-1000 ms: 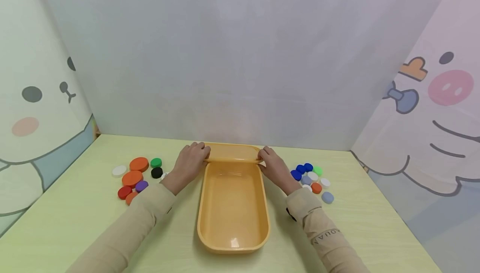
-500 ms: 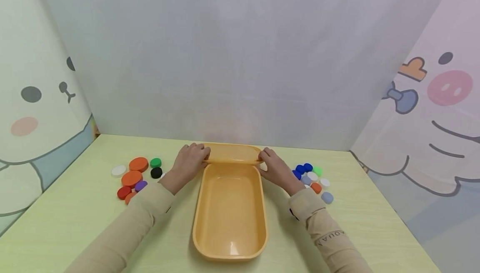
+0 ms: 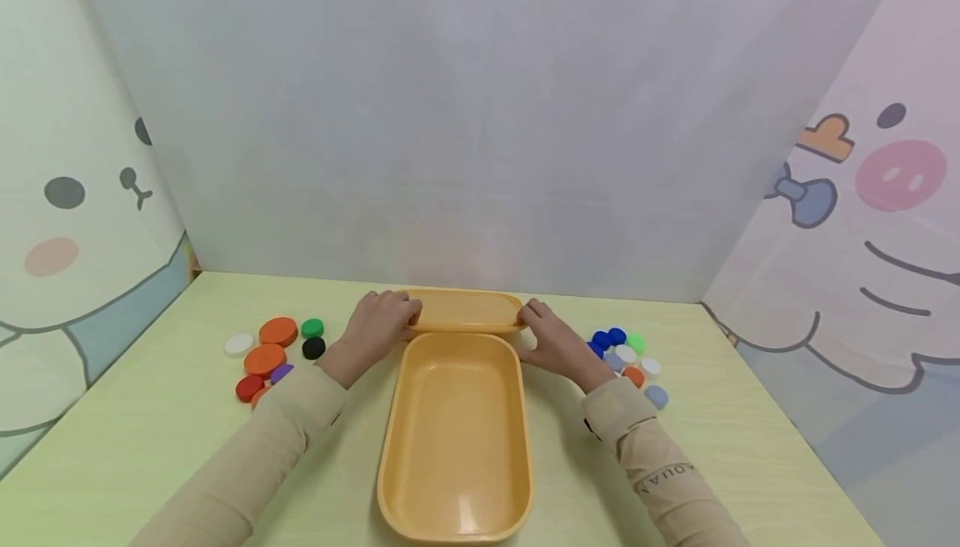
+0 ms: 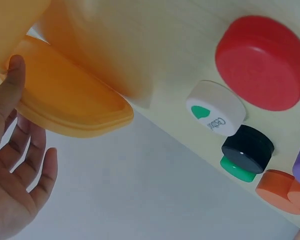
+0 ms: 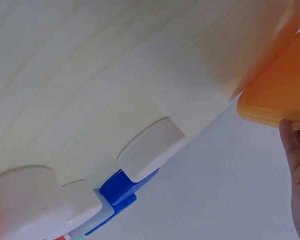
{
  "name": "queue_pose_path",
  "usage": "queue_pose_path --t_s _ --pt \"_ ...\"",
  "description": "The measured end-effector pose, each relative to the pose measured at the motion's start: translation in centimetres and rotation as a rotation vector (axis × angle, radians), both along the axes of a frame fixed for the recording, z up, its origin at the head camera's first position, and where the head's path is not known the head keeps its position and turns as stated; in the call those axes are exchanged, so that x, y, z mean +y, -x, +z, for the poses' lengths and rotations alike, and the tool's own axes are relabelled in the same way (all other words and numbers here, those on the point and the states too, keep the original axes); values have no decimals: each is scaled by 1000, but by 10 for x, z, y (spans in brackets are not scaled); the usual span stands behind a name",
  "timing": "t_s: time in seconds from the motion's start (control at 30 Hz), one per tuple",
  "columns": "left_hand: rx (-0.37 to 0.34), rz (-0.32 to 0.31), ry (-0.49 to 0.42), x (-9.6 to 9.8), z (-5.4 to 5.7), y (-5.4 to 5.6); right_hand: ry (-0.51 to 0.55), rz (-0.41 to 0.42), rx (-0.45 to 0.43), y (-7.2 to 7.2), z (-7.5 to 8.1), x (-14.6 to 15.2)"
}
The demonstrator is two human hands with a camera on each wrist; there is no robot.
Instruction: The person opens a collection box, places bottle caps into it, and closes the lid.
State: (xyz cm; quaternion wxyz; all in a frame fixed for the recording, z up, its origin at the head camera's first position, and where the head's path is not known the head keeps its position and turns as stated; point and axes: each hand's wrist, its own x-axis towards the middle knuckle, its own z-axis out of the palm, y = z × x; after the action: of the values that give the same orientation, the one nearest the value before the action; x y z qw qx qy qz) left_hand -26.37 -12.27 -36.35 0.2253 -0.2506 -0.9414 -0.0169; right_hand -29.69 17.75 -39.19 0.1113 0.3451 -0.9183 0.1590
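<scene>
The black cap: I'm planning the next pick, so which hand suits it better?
Probably the left hand: it is nearer the black cap, on the same side of the near tray, while the right hand is on the other. Both hands hold the far tray, so letting go comes first.

You faced a plain greyish wall covering (image 3: 480, 113) behind a pale yellow, faintly grained tabletop (image 3: 742, 447). A white cartoon figure (image 3: 82, 226) decorated the panel (image 3: 161, 276) to your left, a pink-snouted pig (image 3: 900, 176) the one to your right, under soft light.
</scene>
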Motion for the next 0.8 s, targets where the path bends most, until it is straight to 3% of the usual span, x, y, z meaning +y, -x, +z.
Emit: queue_pose_path --t_s 0.6,0.8 --pt "-24 -6 9 3 -3 1 -19 -5 35 -1 -3 -2" --pt "-27 -20 -2 4 -7 3 -29 59 95 0 -6 -3"
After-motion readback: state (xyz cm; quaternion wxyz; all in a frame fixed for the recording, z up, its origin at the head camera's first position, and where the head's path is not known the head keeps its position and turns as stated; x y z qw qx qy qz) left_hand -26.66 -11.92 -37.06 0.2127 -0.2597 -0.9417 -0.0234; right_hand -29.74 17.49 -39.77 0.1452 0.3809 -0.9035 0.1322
